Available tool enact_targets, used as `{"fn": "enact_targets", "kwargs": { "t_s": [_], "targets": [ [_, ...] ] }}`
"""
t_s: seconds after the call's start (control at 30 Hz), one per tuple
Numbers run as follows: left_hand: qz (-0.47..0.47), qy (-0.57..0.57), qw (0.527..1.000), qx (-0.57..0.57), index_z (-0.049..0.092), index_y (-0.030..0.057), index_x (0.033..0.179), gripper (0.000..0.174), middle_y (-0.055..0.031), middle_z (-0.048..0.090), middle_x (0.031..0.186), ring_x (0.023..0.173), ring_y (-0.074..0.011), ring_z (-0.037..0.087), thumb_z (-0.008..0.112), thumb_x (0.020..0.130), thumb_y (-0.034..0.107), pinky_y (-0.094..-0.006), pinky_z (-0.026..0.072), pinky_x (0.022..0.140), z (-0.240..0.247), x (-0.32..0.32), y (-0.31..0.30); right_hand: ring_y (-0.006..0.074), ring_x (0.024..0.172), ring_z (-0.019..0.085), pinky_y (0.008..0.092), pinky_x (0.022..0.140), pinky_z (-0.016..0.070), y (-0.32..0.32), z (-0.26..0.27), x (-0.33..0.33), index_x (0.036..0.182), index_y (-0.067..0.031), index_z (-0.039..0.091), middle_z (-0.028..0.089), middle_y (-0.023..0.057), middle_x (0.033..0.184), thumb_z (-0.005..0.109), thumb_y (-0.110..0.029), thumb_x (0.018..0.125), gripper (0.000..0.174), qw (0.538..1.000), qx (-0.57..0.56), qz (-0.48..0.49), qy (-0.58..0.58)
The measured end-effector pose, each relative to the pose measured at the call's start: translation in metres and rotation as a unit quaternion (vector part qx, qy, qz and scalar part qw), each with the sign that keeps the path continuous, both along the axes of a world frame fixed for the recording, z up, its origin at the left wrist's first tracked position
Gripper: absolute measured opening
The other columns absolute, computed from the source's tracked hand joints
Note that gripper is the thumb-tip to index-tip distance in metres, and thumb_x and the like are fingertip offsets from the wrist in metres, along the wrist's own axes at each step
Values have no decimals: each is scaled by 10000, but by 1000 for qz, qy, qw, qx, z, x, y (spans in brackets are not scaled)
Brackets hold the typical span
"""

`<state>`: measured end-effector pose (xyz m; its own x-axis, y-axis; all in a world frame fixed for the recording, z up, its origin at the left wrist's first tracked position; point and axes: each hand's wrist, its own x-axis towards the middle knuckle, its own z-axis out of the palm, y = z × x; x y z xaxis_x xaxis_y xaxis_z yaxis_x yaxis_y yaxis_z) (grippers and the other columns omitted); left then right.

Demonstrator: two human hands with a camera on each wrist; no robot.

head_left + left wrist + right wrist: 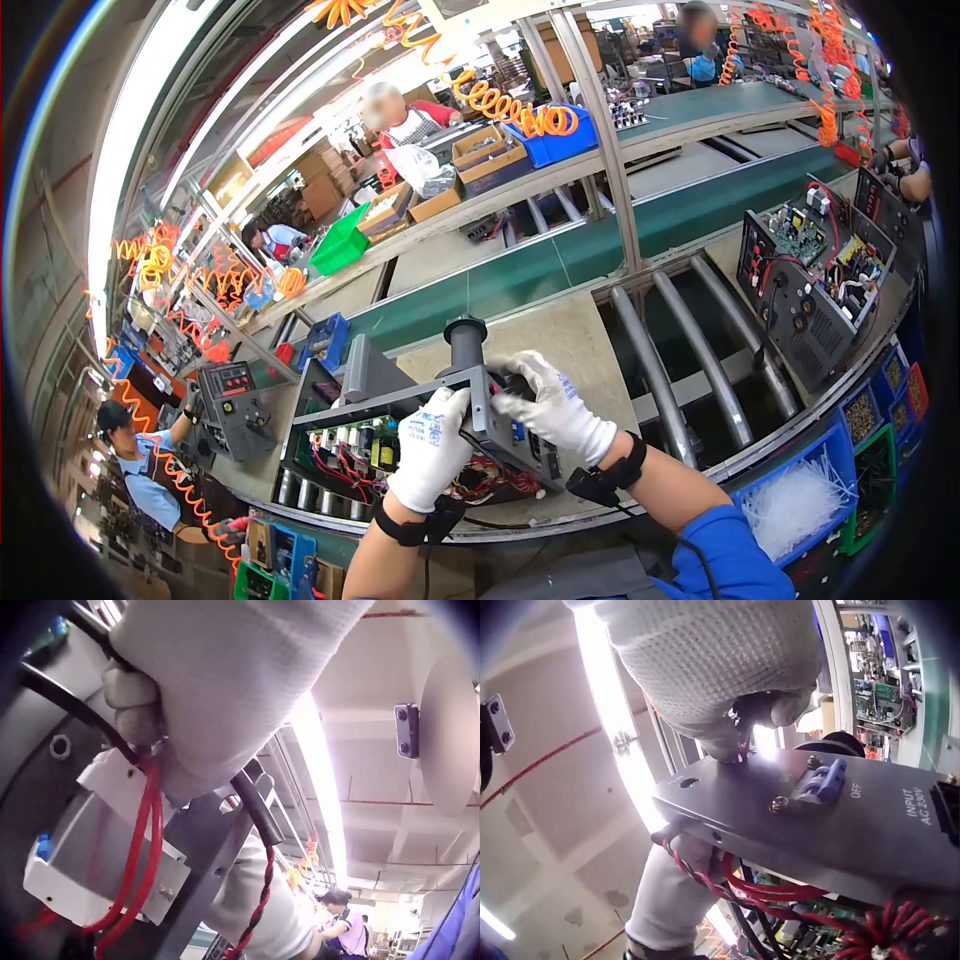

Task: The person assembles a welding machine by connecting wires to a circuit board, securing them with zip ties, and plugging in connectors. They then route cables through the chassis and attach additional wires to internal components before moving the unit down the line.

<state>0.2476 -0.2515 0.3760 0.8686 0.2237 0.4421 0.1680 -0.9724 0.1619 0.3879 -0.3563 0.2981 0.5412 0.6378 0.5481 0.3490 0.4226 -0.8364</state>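
Note:
My white-gloved left hand [435, 450] is on the inner side of a grey metal panel [885, 795] on an opened electrical machine. Its curled fingertips pinch red wires [146, 832] beside a white switch body [67, 900]. Black cable [75, 705] runs up to those fingers. On the outer face, my right hand [555, 405] pinches a small shiny part [735, 718] close against the panel; its kind is mostly hidden by the glove. Near those fingertips are a blue rocker switch [825, 782] marked OFF and brass-coloured screws [780, 804]. A sleeved red-and-black twisted wire [259, 900] hangs by the panel edge.
A black spool post [466, 345] stands up from the machine. Steel rollers [655, 370] lie to the right, with another opened machine [820, 270] beyond. Blue bin [800, 500] holds white ties at front right. A green conveyor [510, 270] runs behind; other people work around.

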Motion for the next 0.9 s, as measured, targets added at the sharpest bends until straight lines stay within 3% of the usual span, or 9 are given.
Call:
{"fn": "enact_targets", "kwargs": {
  "t_s": [0.07, 0.13, 0.2, 0.3, 0.4, 0.57, 0.67, 0.73, 0.9],
  "targets": [
    [6, 25, 1000, 15, 670, 83, 957, 195, -110, 613, 853, 766, -313, 631, 648, 763, 68, -386, 497, 658, -2, 0, 4, 138, 1037, 549, 281, 918, 456, -10, 2, 0, 1400, -53, 426, 556, 66, 1125, 668, -40, 850, 601, 999, -27, -15, -27],
    [-5, -3, 1000, 8, 673, 92, 958, 228, -111, 614, 855, 784, -310, 629, 645, 739, 37, -384, 493, 657, -9, 0, 5, 145, 1041, 559, 278, 905, 471, -14, -8, -1, 1485, -84, 282, 556, 88, 1175, 626, 39, 853, 730, 953, 97, 144, 246],
    [-10, -41, 999, 33, 677, 97, 962, 267, -110, 617, 852, 791, -304, 629, 636, 716, 1, -380, 491, 658, -13, -2, 3, 164, 1068, 566, 281, 895, 484, -13, -16, -4, 1516, -120, 212, 546, 108, 1226, 594, 93, 851, 796, 955, 96, 135, 246],
    [0, -29, 998, 54, 672, 99, 941, 270, -106, 608, 812, 749, -312, 623, 633, 698, -14, -383, 486, 637, -9, 1, 0, 208, 1019, 638, 323, 886, 513, -19, -5, -6, 1535, -169, 187, 629, 131, 1166, 671, 65, 794, 916, 996, 34, -75, -36],
    [25, -10, 997, 74, 653, 93, 886, 209, -109, 590, 771, 708, -325, 612, 630, 704, -5, -394, 476, 613, -6, 4, -1, 253, 989, 661, 346, 891, 518, -13, -5, -4, 1532, -174, 209, 655, 138, 1130, 709, 41, 759, 945, 983, 61, -126, -122],
    [36, 29, 992, 117, 628, 85, 866, 181, -120, 587, 782, 705, -329, 614, 625, 705, 2, -404, 477, 606, -4, 2, 4, 269, 1034, 652, 353, 917, 512, -10, -7, -4, 1530, -175, 219, 648, 148, 1152, 706, 33, 771, 925, 984, 87, -115, -105],
    [31, 42, 990, 130, 626, 86, 919, 232, -119, 591, 793, 707, -319, 622, 631, 701, 7, -403, 482, 605, -1, -3, 4, 229, 1037, 648, 334, 924, 509, -11, -6, 1, 1489, -128, 323, 648, 137, 1152, 710, 26, 784, 818, 998, 33, -50, -6],
    [37, 56, 988, 137, 625, 88, 953, 266, -116, 595, 799, 709, -311, 627, 635, 698, 11, -402, 485, 605, 1, -8, 6, 192, 1031, 641, 312, 921, 507, -6, -9, 9, 1400, -70, 458, 652, 126, 1141, 724, -5, 796, 663, 980, -51, 78, 175],
    [51, 101, 976, 184, 625, 109, 1028, 326, -85, 610, 820, 715, -287, 639, 659, 707, 62, -392, 496, 611, 0, -16, 17, 207, 995, 633, 307, 871, 507, -6, -1, -4, 1162, -34, 620, 647, 102, 1050, 724, -38, 801, 376, 998, 36, -5, 48]
  ]
}}
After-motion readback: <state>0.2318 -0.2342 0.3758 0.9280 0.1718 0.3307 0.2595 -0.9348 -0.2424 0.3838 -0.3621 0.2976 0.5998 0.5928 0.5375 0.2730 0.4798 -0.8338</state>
